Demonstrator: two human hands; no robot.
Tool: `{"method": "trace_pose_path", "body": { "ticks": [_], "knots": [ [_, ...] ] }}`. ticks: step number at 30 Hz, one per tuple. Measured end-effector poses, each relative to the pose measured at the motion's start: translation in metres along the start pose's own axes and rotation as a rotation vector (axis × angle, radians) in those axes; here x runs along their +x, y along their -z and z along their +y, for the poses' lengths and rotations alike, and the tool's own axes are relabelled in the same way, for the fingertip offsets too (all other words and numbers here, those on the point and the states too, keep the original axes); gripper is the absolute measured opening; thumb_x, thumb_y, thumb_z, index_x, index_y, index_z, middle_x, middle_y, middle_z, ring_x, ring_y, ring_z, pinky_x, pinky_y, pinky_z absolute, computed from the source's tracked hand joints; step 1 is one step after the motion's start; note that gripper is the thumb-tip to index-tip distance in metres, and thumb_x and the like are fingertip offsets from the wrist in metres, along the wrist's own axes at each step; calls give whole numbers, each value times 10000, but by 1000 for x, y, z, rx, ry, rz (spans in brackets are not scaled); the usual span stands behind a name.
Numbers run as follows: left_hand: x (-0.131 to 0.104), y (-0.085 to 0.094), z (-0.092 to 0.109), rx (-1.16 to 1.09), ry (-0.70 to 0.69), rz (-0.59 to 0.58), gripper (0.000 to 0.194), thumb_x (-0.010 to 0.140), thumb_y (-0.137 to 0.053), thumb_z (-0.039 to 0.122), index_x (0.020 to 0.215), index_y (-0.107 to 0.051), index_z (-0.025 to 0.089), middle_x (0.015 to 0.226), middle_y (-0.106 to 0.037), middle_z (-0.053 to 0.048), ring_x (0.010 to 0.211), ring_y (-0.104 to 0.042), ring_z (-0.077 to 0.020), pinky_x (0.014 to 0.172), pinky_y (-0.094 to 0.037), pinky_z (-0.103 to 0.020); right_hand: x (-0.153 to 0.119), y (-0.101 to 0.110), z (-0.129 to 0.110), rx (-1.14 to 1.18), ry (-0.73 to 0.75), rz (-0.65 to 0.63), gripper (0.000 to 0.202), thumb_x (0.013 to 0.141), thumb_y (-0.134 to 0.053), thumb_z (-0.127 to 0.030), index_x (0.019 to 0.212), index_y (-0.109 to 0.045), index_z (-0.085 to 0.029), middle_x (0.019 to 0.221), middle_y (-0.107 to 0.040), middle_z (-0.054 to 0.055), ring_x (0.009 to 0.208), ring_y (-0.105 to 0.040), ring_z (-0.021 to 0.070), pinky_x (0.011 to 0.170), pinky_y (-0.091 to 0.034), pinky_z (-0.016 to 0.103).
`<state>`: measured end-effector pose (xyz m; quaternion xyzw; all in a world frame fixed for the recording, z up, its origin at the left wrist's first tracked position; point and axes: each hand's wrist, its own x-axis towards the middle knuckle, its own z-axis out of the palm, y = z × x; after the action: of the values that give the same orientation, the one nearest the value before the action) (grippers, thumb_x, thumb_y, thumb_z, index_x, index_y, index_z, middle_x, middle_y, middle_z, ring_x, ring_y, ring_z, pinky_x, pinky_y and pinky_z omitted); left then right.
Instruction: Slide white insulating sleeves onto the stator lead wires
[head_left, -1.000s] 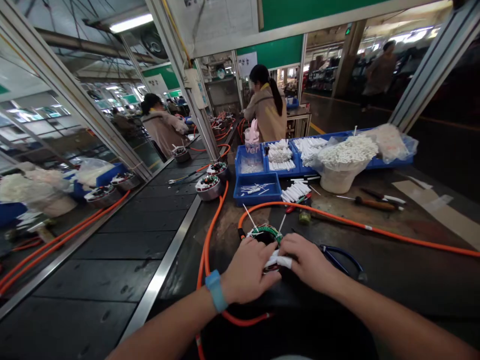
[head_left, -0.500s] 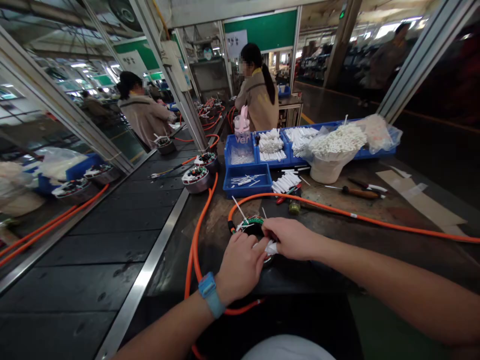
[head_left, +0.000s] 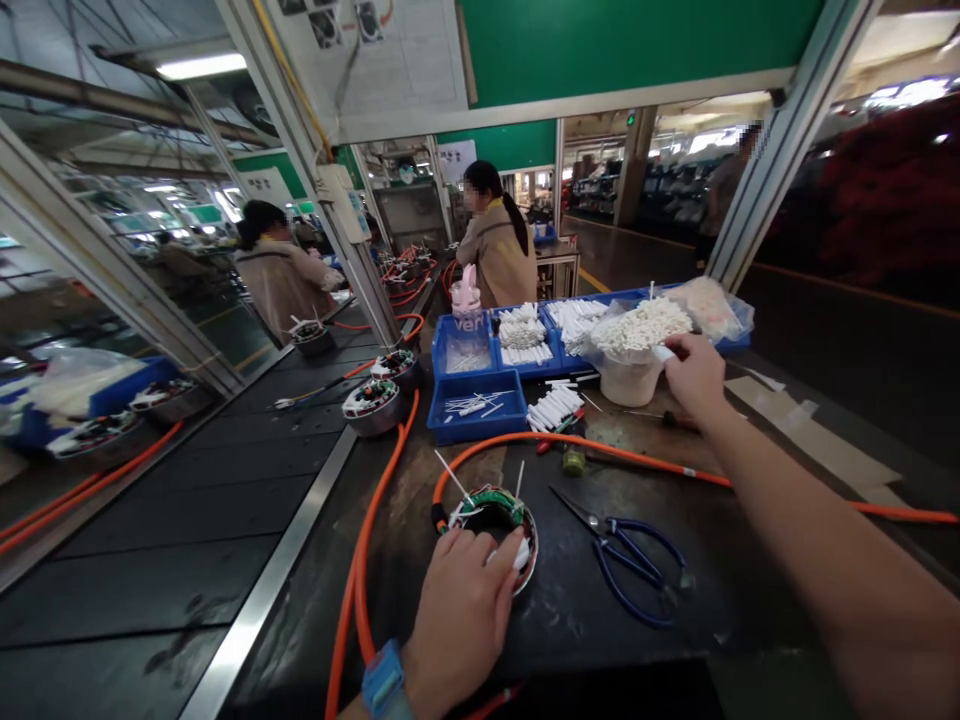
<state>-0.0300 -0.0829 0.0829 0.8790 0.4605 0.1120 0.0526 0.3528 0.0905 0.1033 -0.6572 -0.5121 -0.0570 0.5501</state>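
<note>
My left hand (head_left: pixel 465 590) lies over the near left side of a round motor stator (head_left: pixel 531 545), fingers curled onto its ring. By its index fingertip is a small white piece (head_left: pixel 517 555), partly hidden. Green and white wires and two upright thin white tubes show on the stator's far side; an orange cable (head_left: pixel 480 440) joins it at the left. My right hand (head_left: pixel 696 375) is at the right rim of a white tub (head_left: pixel 626 378) heaped with short white tubes (head_left: pixel 645 325). Its fingers are pinched together, with something white at the tips that I cannot make out.
Blue-handled scissors (head_left: pixel 637 560) lie open-bladed right of the stator. Behind are blue bins (head_left: pixel 476 425) of white tubes, a loose tube pile (head_left: pixel 555 408) and a small jar (head_left: pixel 574 462). More stators (head_left: pixel 373 408) stand beside the dark conveyor (head_left: pixel 225 500) at left. Co-workers sit beyond.
My right hand has left the stator and reached forward right to the tub. My left hand stays on the stator. The scissors have come into sight, and the view has tilted up.
</note>
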Motion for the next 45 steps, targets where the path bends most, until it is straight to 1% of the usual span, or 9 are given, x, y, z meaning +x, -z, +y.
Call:
{"method": "trace_pose_path", "body": {
  "ticks": [2, 6, 9, 12, 17, 20, 24, 31, 45],
  "knots": [
    [0, 0, 1, -9, 0, 4, 374, 893, -426, 189, 1247, -507, 279, 911, -587, -37, 827, -513, -191, 865, -408, -430, -2, -3, 1, 31, 13, 33, 160, 721, -540, -254, 834, -583, -149, 841, -611, 93, 759, -588, 226, 764, -476, 417],
    [0, 3, 2, 13, 0, 5, 370, 902, -417, 204, 1258, -495, 267, 915, -586, -45, 833, -513, -193, 858, -413, -424, -11, 1, -7, 122, 79, 59, 251, 856, -439, -333, 1016, -502, -149, 898, -628, 107, 725, -627, 186, 684, -508, 330],
    [1, 4, 3, 37, -12, 0, 367, 905, -416, 208, 1259, -492, 264, 925, -585, -48, 837, -519, -192, 864, -415, -422, -32, 15, -24, 94, 197, 72, 234, 829, -521, -342, 990, -540, -174, 908, -630, 107, 770, -626, 202, 730, -503, 336],
    [1, 4, 4, 44, -20, 6, 365, 909, -403, 202, 1259, -490, 257, 923, -584, -47, 839, -522, -188, 890, -406, -432, -77, 31, -48, 71, 369, -19, 169, 793, -551, -264, 946, -592, -206, 898, -653, 86, 794, -638, 218, 751, -511, 347],
    [-1, 2, 5, 54, -14, 16, 369, 903, -408, 201, 1260, -487, 250, 897, -572, -47, 841, -521, -191, 870, -409, -421, -187, 63, -77, 326, 769, -460, 313, 831, -442, -143, 1121, -493, -248, 1073, -671, 82, 1001, -637, 218, 806, -549, 358],
    [-1, 1, 4, 73, -24, 11, 357, 907, -403, 211, 1250, -496, 250, 889, -568, -47, 834, -513, -192, 861, -405, -414, -242, 86, -81, 408, 870, -582, 350, 873, -429, -147, 1218, -444, -208, 1119, -659, 114, 1112, -581, 235, 864, -541, 384],
    [1, 0, 4, 95, -43, 8, 344, 928, -375, 246, 1248, -500, 244, 874, -561, -49, 831, -503, -194, 860, -397, -407, -282, 105, -77, 422, 896, -635, 336, 876, -450, -117, 1209, -464, -153, 1068, -678, 137, 1127, -569, 240, 894, -532, 378],
    [2, 0, 4, 118, -62, 12, 341, 928, -372, 246, 1237, -515, 230, 863, -551, -55, 830, -502, -196, 847, -394, -402, -309, 108, -65, 404, 703, -713, 336, 897, -387, -148, 1224, -446, -198, 1115, -660, 123, 1100, -588, 219, 857, -550, 359],
    [2, -1, 4, 141, -50, -1, 362, 935, -355, 271, 1268, -492, 233, 882, -552, -59, 845, -501, -205, 873, -387, -422, -303, 109, -81, 491, 793, -703, 274, 953, -314, -151, 1183, -463, -145, 1054, -675, 150, 1131, -565, 215, 868, -546, 370]
  ]
}}
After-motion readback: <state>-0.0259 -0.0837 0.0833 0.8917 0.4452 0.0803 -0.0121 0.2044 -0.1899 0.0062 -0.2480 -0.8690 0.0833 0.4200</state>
